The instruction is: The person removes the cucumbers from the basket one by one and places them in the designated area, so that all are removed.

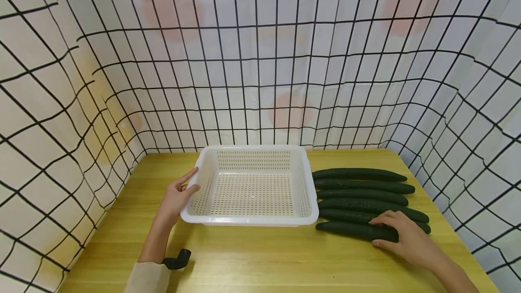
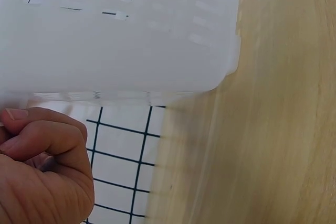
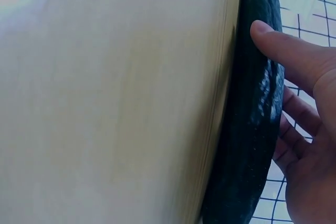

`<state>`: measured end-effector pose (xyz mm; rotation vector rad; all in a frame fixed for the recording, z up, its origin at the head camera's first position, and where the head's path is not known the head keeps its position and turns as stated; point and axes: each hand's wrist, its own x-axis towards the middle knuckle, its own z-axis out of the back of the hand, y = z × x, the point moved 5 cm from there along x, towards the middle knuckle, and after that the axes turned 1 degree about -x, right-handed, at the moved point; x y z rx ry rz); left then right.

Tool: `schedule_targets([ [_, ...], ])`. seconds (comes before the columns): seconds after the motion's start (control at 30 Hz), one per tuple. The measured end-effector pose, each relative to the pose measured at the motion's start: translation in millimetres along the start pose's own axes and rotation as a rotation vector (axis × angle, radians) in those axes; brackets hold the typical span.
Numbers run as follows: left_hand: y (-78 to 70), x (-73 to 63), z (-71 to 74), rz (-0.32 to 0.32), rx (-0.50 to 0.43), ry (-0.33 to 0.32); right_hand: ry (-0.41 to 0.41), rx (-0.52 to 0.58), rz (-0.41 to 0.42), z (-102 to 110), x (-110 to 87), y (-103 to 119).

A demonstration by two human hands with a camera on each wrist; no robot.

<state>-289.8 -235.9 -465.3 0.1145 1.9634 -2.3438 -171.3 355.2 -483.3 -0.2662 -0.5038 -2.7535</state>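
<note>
A white plastic basket (image 1: 252, 220) with slotted walls stands at the middle of the table. My left hand (image 1: 179, 196) grips its left rim; in the left wrist view the curled fingers of that hand (image 2: 47, 156) are beside the basket wall (image 2: 115, 56). Several dark green cucumbers lie side by side to the right of the basket. With thumb and fingers, my right hand (image 1: 407, 238) holds the nearest cucumber (image 1: 350, 229) near its right end. The right wrist view has the thumb (image 3: 283, 45) on the cucumber (image 3: 247, 129), fingers partly hidden behind it.
The wooden table (image 1: 260, 261) is bounded at the back and sides by white cloth with a black grid (image 1: 260, 71). Other cucumbers (image 1: 358, 174) lie behind the held one, their left ends close to the basket. A black strap piece (image 1: 177, 260) sits at my left wrist.
</note>
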Motion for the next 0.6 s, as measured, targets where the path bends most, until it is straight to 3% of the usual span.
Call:
schedule_targets([
  [0.4,-0.9,-1.1,0.0,-0.007,0.011,0.036,0.032,0.055,-0.009,3.7,-0.2,-2.7],
  [0.6,3.2,-2.7,4.1,-0.028,0.048,0.074,0.050,0.136,-0.002,9.6,8.8,-3.1],
])
